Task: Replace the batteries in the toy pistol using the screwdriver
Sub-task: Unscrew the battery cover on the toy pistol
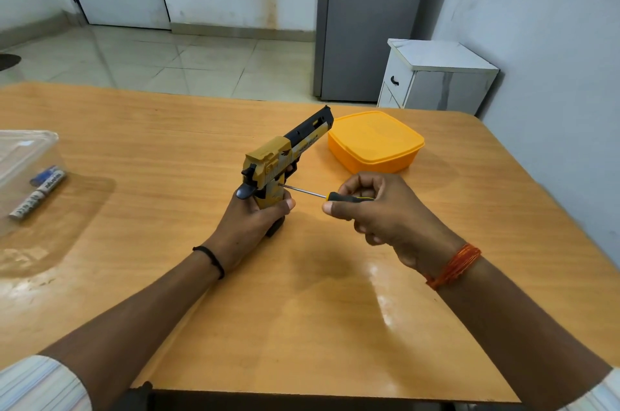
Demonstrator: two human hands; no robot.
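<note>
Left hand grips the toy pistol by its handle, fingers curled round it, butt resting on the table, barrel angled up and away. Right hand holds the screwdriver with fingers curled round its black-and-yellow handle; the shaft lies nearly level, tip against the right side of the pistol just above the grip. An orange lidded box sits just beyond the pistol. At the left edge, a clear plastic container, partly cut off, holds batteries. The screw itself cannot be made out; the left hand hides the lower grip.
</note>
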